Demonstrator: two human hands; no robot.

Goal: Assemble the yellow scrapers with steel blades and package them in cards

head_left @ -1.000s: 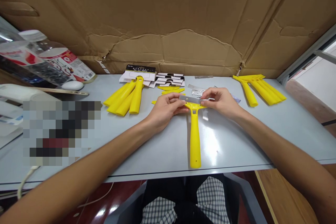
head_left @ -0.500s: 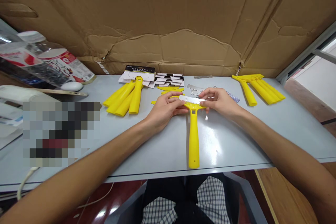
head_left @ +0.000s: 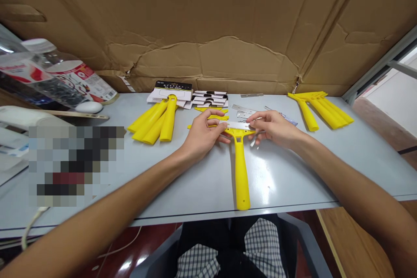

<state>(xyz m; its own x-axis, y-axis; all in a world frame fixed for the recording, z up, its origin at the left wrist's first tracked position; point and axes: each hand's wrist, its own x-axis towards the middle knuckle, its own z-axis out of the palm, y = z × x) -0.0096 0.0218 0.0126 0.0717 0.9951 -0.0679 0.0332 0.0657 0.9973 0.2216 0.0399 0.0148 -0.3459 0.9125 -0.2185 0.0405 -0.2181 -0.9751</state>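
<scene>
A yellow scraper [head_left: 242, 173] stands out in front of me, its handle toward me and its wide head between my hands. Across the head lies a thin metal blade [head_left: 237, 125]. My left hand [head_left: 206, 136] pinches the left end of the head and blade between thumb and fingers. At the other end, my right hand [head_left: 275, 129] has thumb and forefinger closed on the blade's right end, against the head. A small bright spot under the right fingers is too unclear to name. Behind the hands lie loose metal blades [head_left: 243, 109] and yellow blade covers [head_left: 211, 113].
Yellow scraper handles [head_left: 156, 124] lie left, below packaging cards [head_left: 172, 91]; folded cards [head_left: 211, 97] sit beside them. More yellow scrapers [head_left: 325, 110] lie right. A clear bluish tool [head_left: 289, 120] is behind my right hand. Plastic bottles [head_left: 81, 78] lean left; cardboard [head_left: 208, 21] lines the back.
The scraper has tilted slightly, its handle end shifting right and its head a little left. The blade sits slightly lower on the head. Both hands keep their grip with small finger shifts.
</scene>
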